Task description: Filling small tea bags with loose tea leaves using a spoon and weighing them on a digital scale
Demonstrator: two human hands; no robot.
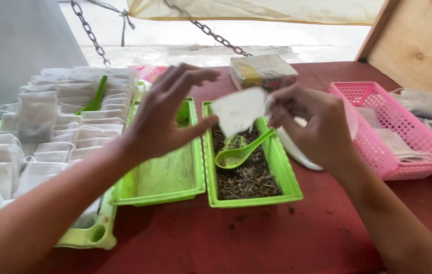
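Forearms reach in from six o'clock over the red table (277,233). Dried leaves and a green scoop (241,152) lie in the right green tray (287,172), unscooped; the left tray (160,177) looks nearly bare. Above them, the right hand (317,124) pinches a small white pouch (239,109), flat, thin, seemingly unfilled. The left hand (168,114) hovers open beside it. Many filled pouches (58,122) are stacked at nine o'clock; a pink basket (404,127) sits at three.

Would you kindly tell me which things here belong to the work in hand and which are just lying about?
In use: white pouch in right hand; left hand; tray of dried leaves; green scoop.
Lying about: pink basket, wrapped box, chain.
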